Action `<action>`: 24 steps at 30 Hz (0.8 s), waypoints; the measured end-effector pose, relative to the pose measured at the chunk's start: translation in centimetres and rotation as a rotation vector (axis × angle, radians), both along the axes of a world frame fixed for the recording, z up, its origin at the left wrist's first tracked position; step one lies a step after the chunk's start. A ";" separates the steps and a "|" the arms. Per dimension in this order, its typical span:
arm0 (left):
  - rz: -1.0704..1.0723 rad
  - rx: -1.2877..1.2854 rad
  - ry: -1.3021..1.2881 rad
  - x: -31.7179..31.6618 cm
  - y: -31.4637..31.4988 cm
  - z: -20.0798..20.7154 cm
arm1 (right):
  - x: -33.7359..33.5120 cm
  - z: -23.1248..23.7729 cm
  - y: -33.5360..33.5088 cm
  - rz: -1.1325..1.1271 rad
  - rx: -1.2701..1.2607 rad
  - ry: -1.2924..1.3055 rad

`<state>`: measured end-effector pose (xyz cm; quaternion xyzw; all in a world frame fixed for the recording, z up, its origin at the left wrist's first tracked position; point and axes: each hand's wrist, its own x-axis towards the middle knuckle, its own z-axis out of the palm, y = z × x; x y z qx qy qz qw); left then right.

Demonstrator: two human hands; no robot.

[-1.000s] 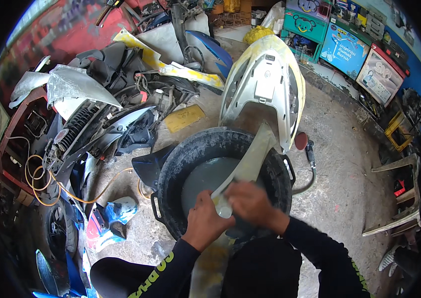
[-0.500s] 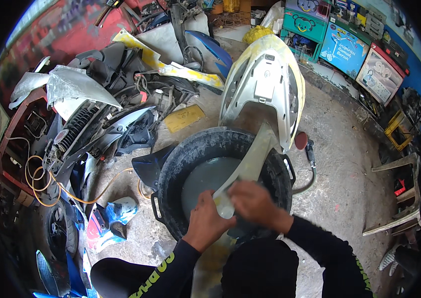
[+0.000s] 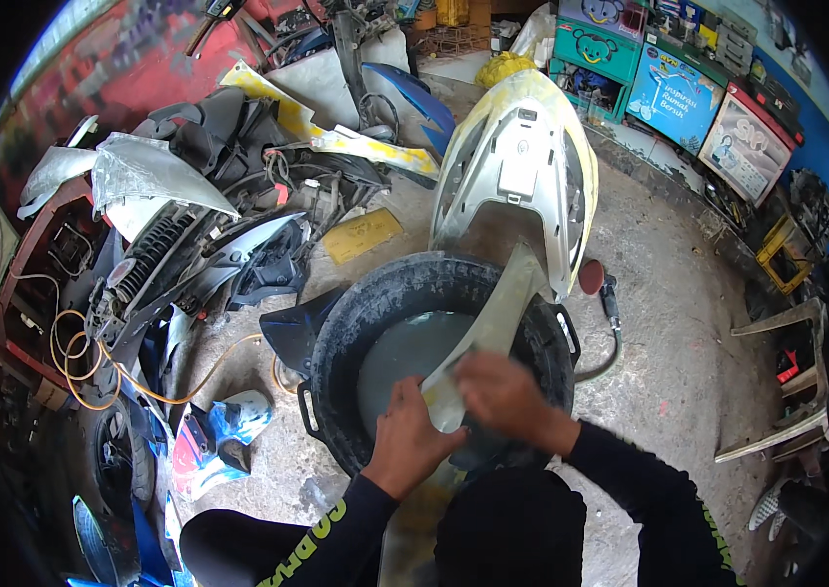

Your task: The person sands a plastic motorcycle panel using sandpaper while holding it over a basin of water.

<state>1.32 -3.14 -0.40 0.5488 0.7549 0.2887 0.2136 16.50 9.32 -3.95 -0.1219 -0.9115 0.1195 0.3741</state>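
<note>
A long, pale greenish-grey motorcycle body panel (image 3: 501, 315) slants across a large black tub (image 3: 336, 333), its far end against the tub's right rear rim. Around its near left edge, my left hand (image 3: 409, 435) is closed, with the thumb toward the narrow tip. My right hand (image 3: 510, 399) presses on the panel's near part with bent, closed fingers, blurred by motion. Something small and dark shows by its fingertips, too smeared to name. Cloudy grey water (image 3: 405, 352) lies in the tub below.
Beyond the tub stands a white and yellow motorcycle fairing (image 3: 522, 161). A hose-fed sander (image 3: 598, 279) lies right of the tub. Stripped motorcycle parts (image 3: 229, 225) crowd the left, with an orange hose (image 3: 180, 396). A worn chair (image 3: 786, 391) is at right.
My right hand has shifted very slightly on the panel, still blurred. My left hand and the panel stay almost in place.
</note>
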 end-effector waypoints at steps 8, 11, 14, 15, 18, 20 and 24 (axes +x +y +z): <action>-0.005 -0.004 0.031 0.2 -0.3 0.3 | 0.3 -0.1 -0.8 0.034 -0.024 0.027; -0.002 -0.025 -0.017 0.1 -0.4 0.6 | 1.2 -0.4 1.4 0.049 -0.097 -0.044; 0.004 -0.006 0.001 0.2 -0.3 0.5 | 1.0 -0.9 0.4 0.000 -0.123 -0.051; 0.006 -0.006 0.002 0.2 -0.4 0.5 | 0.9 -0.9 -0.2 0.029 -0.074 -0.016; 0.008 0.000 -0.010 0.1 -0.4 -0.1 | 0.8 -1.2 0.7 0.100 -0.058 0.004; -0.039 0.040 0.017 -0.1 -0.3 -0.3 | 1.1 -1.2 2.0 0.046 -0.084 0.002; -0.041 0.031 0.037 -0.3 -0.3 -1.1 | 0.2 -1.3 -0.1 0.083 0.051 0.006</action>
